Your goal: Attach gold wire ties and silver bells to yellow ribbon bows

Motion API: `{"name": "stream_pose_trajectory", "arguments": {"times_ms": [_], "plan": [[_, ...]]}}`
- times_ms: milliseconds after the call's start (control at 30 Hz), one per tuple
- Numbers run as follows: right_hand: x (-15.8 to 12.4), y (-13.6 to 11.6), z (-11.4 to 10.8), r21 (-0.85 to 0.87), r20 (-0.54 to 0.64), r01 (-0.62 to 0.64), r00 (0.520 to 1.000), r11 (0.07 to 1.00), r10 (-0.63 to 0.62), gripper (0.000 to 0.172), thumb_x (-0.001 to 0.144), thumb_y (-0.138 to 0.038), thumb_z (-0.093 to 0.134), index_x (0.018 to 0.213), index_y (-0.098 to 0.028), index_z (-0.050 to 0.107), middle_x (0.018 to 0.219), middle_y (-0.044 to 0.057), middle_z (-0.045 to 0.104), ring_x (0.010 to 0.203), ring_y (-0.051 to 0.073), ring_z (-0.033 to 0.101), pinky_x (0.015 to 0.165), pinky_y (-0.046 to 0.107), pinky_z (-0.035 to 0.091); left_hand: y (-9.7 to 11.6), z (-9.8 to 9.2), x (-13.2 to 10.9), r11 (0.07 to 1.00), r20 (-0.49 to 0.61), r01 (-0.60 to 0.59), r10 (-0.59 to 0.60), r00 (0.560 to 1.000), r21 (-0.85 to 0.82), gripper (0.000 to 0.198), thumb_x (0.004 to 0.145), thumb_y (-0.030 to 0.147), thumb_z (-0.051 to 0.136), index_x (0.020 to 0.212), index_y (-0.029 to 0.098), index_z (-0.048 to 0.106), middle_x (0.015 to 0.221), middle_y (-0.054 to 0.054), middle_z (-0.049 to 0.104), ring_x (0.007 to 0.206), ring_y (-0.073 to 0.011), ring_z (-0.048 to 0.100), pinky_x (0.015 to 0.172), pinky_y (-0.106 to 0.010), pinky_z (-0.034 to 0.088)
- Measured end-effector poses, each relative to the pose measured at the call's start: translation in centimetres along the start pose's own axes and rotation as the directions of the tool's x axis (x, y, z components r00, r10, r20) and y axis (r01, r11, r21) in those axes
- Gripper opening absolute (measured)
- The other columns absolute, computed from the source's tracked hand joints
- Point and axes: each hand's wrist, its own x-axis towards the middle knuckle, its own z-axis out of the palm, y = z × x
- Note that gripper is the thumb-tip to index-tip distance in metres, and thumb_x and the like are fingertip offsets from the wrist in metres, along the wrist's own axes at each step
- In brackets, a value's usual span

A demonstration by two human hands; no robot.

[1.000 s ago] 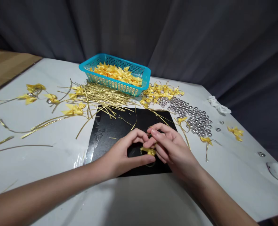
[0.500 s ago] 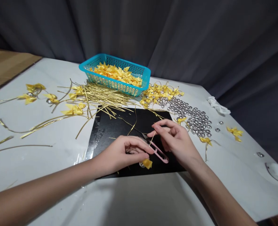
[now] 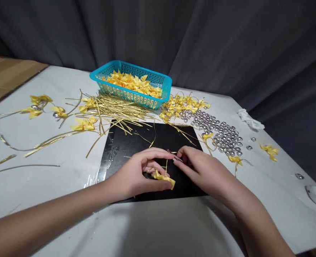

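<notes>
Bright overhead light, glare on plastic sheet (image 3: 93, 178), warped edges, sharp focus

The left hand (image 3: 138, 173) and right hand (image 3: 204, 171) were bare, with slim fingers (image 3: 158, 152). Back from the fingers, the left forearm (image 3: 53, 221) and right forearm (image 3: 254, 221) were unsleeved.

Lowers the right hand (image 3: 200, 170) from its raised pinch onto the black mat (image 3: 125, 142), fingertips now meeting the left hand (image 3: 140, 173); hides most of the pink snips (image 3: 178, 159). Shifts the yellow bow (image 3: 163, 177) slightly up and left; spreads it flatter.
</notes>
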Motion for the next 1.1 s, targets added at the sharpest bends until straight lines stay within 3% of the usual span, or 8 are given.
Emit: {"name": "stream_pose_trajectory", "arguments": {"times_ms": [100, 200, 300, 367, 500, 633, 800, 1100], "plan": [[0.1, 1.0, 0.0, 0.064, -0.045, -0.035, 0.998, 0.997, 0.038, 0.018, 0.091, -0.029, 0.035, 0.081, -0.02, 0.046, 0.076, 0.005, 0.059, 0.067, 0.018, 0.054, 0.058, 0.027, 0.033, 0.0, 0.1, -0.1, 0.998, -0.025, -0.019, 0.02, 0.999, 0.052, 0.045, 0.067, 0.016, 0.073, 0.11, 0.022, 0.06, 0.125, -0.007, 0.047, 0.083, -0.0132, 0.064, 0.075, -0.026, 0.052], [0.1, 1.9, -0.1, 0.238, -0.073, -0.118, 0.988, 0.964, 0.139, 0.02, 0.092, -0.036, 0.034, 0.08, -0.022, 0.041, 0.066, 0.002, 0.055, 0.06, 0.017, 0.052, 0.054, 0.027, 0.034, 0.1, 0.2, 0.0, 0.995, -0.059, -0.016, 0.021, 0.998, 0.096, 0.042, 0.07, 0.015, 0.07, 0.11, 0.022, 0.06, 0.125, -0.007, 0.048, 0.082, -0.013, 0.064, 0.075, -0.026, 0.051], [-0.1, 2.3, -0.8, 0.474, -0.098, -0.152, 0.97, 0.868, 0.223, 0.026, 0.09, -0.044, 0.037, 0.079, -0.021, 0.045, 0.068, 0.002, 0.053, 0.058, 0.015, 0.047, 0.049, 0.024, 0.032, 0.2, 0.2, 0.1, 0.998, -0.076, 0.005, 0.0, 0.997, 0.07, 0.043, 0.069, 0.015, 0.069, 0.11, 0.023, 0.059, 0.128, -0.007, 0.046, 0.079, -0.0122, 0.064, 0.073, -0.026, 0.052], [-0.5, 2.1, -1.6, 0.582, -0.019, -0.193, 0.968, 0.79, 0.25, 0.035, 0.086, -0.052, 0.041, 0.077, -0.02, 0.052, 0.069, 0.003, 0.051, 0.057, 0.014, 0.044, 0.046, 0.023, 0.03, 0.2, 0.2, 0.1, 0.998, -0.087, 0.006, -0.001, 0.996, 0.057, 0.044, 0.068, 0.015, 0.069, 0.11, 0.023, 0.059, 0.13, -0.007, 0.045, 0.077, -0.0113, 0.063, 0.071, -0.026, 0.051], [-1.4, 1.7, -2.7, 0.557, 0.282, -0.301, 0.945, 0.774, 0.164, 0.049, 0.076, -0.067, 0.048, 0.073, -0.019, 0.059, 0.056, -0.002, 0.036, 0.048, 0.01, 0.032, 0.041, 0.021, 0.022, 0.3, 0.1, 0.3, 0.998, -0.117, 0.009, -0.002, 0.993, 0.056, 0.045, 0.068, 0.014, 0.07, 0.11, 0.022, 0.06, 0.128, -0.006, 0.046, 0.068, -0.0054, 0.057, 0.066, -0.021, 0.049], [-1.4, 1.4, -2.5, 0.569, 0.455, -0.344, 0.888, 0.747, 0.063, 0.049, 0.078, -0.065, 0.049, 0.068, -0.017, 0.05, 0.053, -0.005, 0.035, 0.044, 0.007, 0.027, 0.039, 0.019, 0.019, 0.4, 0.2, 0.3, 0.998, -0.11, 0.018, -0.011, 0.994, 0.066, 0.044, 0.068, 0.013, 0.069, 0.11, 0.022, 0.06, 0.123, -0.004, 0.049, 0.063, -0.0026, 0.052, 0.061, -0.017, 0.047], [-1.1, 0.9, -2.3, 0.604, 0.523, -0.321, 0.851, 0.729, -0.058, 0.049, 0.081, -0.062, 0.047, 0.066, -0.016, 0.048, 0.052, -0.006, 0.035, 0.044, 0.005, 0.026, 0.04, 0.018, 0.02, 0.4, 0.2, 0.2, 0.995, -0.096, 0.018, -0.008, 0.995, 0.098, 0.045, 0.067, 0.014, 0.069, 0.11, 0.023, 0.061, 0.121, -0.005, 0.051, 0.059, -0.0033, 0.05, 0.055, -0.018, 0.044], [-0.7, 0.4, -1.5, 0.624, 0.57, -0.342, 0.814, 0.703, -0.11, 0.046, 0.082, -0.059, 0.048, 0.066, -0.016, 0.048, 0.05, -0.007, 0.032, 0.042, 0.004, 0.022, 0.037, 0.017, 0.015, 0.3, 0.0, 0.2, 0.993, -0.044, 0.026, -0.022, 0.999, 0.112, 0.046, 0.068, 0.015, 0.069, 0.113, 0.023, 0.059, 0.116, -0.004, 0.052, 0.058, -0.0039, 0.046, 0.05, -0.018, 0.04]]}}
